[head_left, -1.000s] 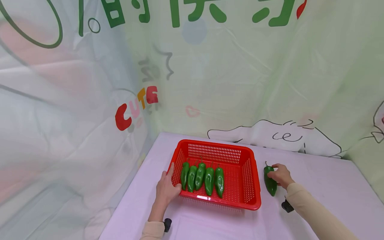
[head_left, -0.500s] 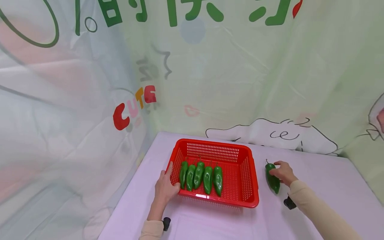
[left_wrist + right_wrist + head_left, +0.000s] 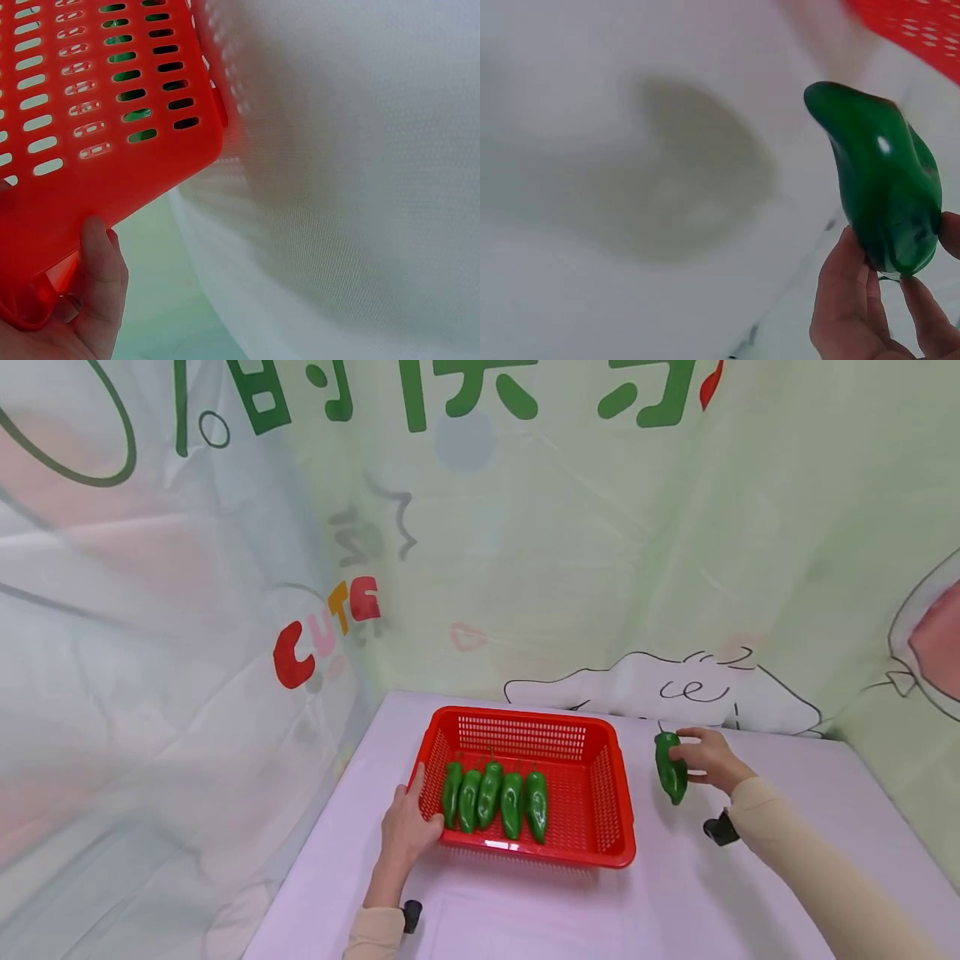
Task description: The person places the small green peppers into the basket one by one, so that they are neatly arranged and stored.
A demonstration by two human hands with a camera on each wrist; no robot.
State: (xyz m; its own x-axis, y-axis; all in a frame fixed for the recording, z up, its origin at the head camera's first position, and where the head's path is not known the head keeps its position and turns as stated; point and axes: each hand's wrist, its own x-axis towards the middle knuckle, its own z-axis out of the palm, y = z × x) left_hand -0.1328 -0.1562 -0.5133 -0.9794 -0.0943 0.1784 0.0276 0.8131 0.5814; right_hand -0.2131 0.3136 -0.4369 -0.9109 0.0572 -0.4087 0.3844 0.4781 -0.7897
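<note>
A red plastic basket (image 3: 576, 797) with slotted walls stands on the table, several green peppers (image 3: 489, 795) lined up side by side in its left part. At its left front corner my left hand (image 3: 407, 828) grips the rim, index finger stretched along the side edge. The left wrist view shows that hand's fingers (image 3: 101, 270) bent at the rim, against the outside of the slotted wall. Right of the basket, my right hand (image 3: 712, 758) pinches another green pepper (image 3: 667, 772) between thumb and fingers. In the right wrist view this pepper (image 3: 889, 180) hangs above the tabletop, its shadow below.
A pale cloth covers the table (image 3: 525, 918). Printed curtains (image 3: 570, 552) hang behind it and along its left side. Small black wrist cameras (image 3: 412, 916) are worn on both wrists.
My right hand has lifted the green pepper off the table and moved it toward the back. The left hand keeps its grip on the basket rim. The head view has shifted slightly.
</note>
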